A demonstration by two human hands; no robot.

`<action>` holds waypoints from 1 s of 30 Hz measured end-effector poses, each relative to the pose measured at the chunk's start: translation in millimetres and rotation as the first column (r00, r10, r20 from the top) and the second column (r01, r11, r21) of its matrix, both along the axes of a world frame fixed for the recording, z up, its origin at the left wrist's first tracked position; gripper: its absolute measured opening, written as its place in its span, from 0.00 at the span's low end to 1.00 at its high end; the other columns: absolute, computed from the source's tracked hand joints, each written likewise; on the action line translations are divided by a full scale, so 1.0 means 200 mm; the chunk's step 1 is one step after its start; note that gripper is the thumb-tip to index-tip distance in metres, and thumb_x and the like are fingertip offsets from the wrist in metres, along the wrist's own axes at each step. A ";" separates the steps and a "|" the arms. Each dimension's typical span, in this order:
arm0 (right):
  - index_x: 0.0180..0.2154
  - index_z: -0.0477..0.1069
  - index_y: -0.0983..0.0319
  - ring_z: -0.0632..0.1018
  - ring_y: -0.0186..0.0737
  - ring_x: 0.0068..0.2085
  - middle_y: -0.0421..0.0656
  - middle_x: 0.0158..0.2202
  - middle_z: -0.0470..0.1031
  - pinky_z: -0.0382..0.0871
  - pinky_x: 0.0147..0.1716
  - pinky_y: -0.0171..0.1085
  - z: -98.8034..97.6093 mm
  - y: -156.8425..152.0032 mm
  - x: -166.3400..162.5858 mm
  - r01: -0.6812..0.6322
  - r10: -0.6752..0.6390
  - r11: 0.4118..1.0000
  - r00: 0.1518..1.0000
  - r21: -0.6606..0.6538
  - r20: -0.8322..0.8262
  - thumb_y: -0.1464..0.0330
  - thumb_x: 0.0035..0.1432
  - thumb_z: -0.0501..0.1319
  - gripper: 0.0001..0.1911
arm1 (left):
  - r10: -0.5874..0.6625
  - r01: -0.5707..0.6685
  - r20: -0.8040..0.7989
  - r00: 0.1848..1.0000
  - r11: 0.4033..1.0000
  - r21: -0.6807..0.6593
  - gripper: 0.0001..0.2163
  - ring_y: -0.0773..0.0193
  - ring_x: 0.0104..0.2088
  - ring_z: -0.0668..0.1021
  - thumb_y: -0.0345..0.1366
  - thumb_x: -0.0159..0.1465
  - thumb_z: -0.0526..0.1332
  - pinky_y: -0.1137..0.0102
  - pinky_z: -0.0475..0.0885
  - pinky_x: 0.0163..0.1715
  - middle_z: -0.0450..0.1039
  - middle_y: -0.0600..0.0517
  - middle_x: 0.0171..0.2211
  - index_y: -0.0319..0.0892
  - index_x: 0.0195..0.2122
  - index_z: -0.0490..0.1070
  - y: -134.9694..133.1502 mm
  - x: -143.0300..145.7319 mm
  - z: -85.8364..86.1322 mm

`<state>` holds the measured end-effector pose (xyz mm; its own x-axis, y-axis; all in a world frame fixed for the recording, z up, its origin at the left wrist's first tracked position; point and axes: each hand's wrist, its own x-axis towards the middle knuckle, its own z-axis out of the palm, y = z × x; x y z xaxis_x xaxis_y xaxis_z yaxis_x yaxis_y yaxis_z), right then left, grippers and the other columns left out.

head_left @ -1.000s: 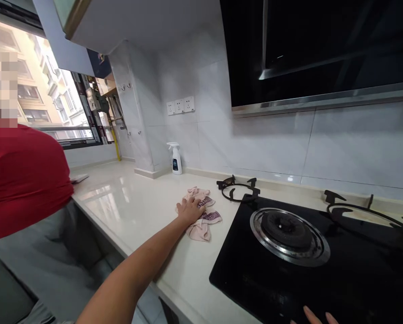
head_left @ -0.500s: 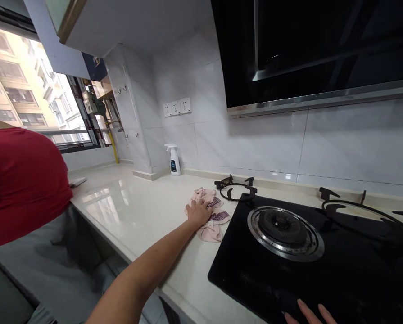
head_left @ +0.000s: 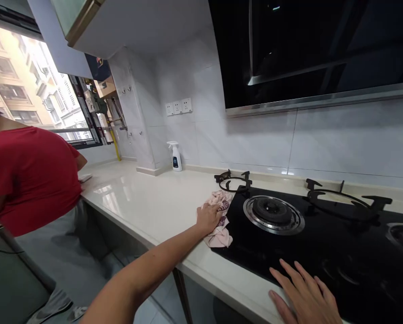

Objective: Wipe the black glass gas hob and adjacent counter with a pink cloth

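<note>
My left hand (head_left: 208, 219) presses on a crumpled pink cleaning cloth (head_left: 223, 238) with dark purple print, its fingers bent over the fabric. The cloth lies on the pale countertop along the left edge of the black gas stove (head_left: 255, 249), covering a bit of that edge. At the stove's front edge is my right hand (head_left: 305, 292), fingers spread and holding nothing; whether it touches the glass I cannot tell. A round burner (head_left: 272, 212) with a metal ring sits in the stove between and beyond my hands.
Two black pan supports (head_left: 233, 182) (head_left: 343, 198) stand off their burners at the stove's back. A white spray bottle (head_left: 176, 157) is against the wall. A range hood (head_left: 305, 54) hangs above. A person in a red shirt (head_left: 42, 175) stands at left by the countertop (head_left: 147, 195).
My left hand has drawn the cloth nearer, against the stove's left edge and partly over it. More of my right hand has come into view over the stove's front. The view has shifted slightly.
</note>
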<state>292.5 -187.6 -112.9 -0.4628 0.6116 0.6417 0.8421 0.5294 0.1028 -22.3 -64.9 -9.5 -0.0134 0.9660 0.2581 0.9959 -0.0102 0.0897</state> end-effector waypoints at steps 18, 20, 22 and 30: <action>0.57 0.74 0.49 0.70 0.60 0.62 0.43 0.60 0.74 0.65 0.56 0.63 0.05 -0.04 -0.08 0.041 -0.043 0.999 0.991 -0.022 -0.124 0.49 0.68 0.52 0.24 | -0.033 -0.057 0.450 0.892 0.981 0.184 0.20 0.56 0.47 0.76 0.40 0.72 0.44 0.63 0.70 0.50 0.78 0.48 0.43 0.44 0.50 0.74 -0.44 -0.11 0.14; 0.56 0.74 0.50 0.70 0.60 0.62 0.44 0.60 0.73 0.64 0.56 0.63 0.06 -0.05 -0.09 0.050 -0.055 0.998 0.990 -0.038 -0.127 0.49 0.68 0.52 0.24 | -0.034 -0.029 0.374 0.927 0.986 0.162 0.19 0.54 0.51 0.75 0.40 0.72 0.46 0.61 0.69 0.53 0.78 0.48 0.47 0.46 0.54 0.73 -0.37 -0.01 0.16; 0.55 0.75 0.50 0.71 0.61 0.62 0.44 0.60 0.74 0.65 0.56 0.63 0.07 -0.06 -0.09 0.048 -0.052 0.998 0.990 -0.033 -0.131 0.49 0.68 0.51 0.24 | -0.105 0.092 0.247 0.963 0.994 0.063 0.19 0.51 0.57 0.72 0.44 0.71 0.50 0.56 0.67 0.56 0.75 0.49 0.56 0.50 0.59 0.70 -0.33 0.11 0.15; 0.54 0.76 0.49 0.73 0.62 0.59 0.44 0.58 0.76 0.67 0.52 0.63 0.03 -0.02 -0.10 0.052 -0.045 0.997 0.991 0.049 -0.122 0.49 0.67 0.54 0.22 | -0.167 0.169 0.022 0.986 0.966 -0.194 0.23 0.41 0.65 0.62 0.53 0.71 0.46 0.35 0.59 0.59 0.55 0.53 0.71 0.61 0.66 0.60 -0.12 0.30 0.08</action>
